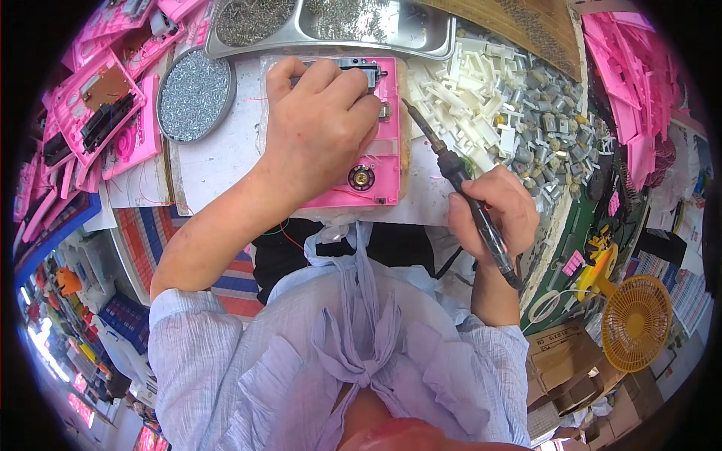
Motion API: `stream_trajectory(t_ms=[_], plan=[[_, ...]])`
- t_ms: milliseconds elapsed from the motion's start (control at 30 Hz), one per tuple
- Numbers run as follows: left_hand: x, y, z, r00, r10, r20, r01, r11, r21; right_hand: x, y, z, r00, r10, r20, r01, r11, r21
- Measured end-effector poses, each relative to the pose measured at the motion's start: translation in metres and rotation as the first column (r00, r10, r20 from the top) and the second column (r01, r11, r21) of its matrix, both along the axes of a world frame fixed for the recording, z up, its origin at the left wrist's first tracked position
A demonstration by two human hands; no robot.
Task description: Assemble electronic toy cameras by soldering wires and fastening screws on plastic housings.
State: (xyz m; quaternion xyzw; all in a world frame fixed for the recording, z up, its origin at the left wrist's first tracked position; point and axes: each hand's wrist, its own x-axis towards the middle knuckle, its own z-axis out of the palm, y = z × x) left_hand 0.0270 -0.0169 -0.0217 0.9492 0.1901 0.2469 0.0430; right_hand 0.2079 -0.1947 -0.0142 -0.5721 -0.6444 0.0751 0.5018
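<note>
A pink plastic casing (pixel 383 161) lies on the bench in front of me, with a round speaker-like part (pixel 361 177) near its lower edge and a dark mechanism (pixel 365 69) along its top. My left hand (pixel 320 124) rests over the casing. Its fingers are curled down at the mechanism, and the fingertips and whatever they grip are hidden. To the right of the casing, my right hand (pixel 500 214) is closed around a slim black electric screwdriver (pixel 470 195). The tool's tip points up and left, apart from the casing's right edge.
A round dish of small screws (pixel 195 94) stands at left, a metal tray (pixel 406 34) of small metal parts behind. White plastic pieces (pixel 470 98) and small motors (pixel 553 124) are heaped at right. Pink casings (pixel 109 90) pile up at far left. A yellow fan (pixel 635 323) stands lower right.
</note>
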Motion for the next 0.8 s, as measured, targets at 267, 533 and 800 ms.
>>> stream_trajectory(t_ms=[267, 533, 800], plan=[[-0.019, 0.008, 0.008, 0.995, 0.007, 0.1, 0.003, 0.995, -0.104, 0.002, -0.001, 0.001, 1.0, -0.011, 0.001, 0.011, 1.0, 0.005], [-0.079, 0.025, 0.007, 0.965, 0.158, -0.208, -0.2, 0.96, -0.196, 0.001, 0.002, 0.0, 0.999, -0.03, -0.04, 0.03, 0.999, -0.012], [-0.049, 0.027, 0.019, 0.972, 0.072, 0.226, 0.015, 0.932, -0.363, -0.012, 0.011, 0.011, 0.984, -0.105, -0.144, 0.101, 0.994, -0.041]])
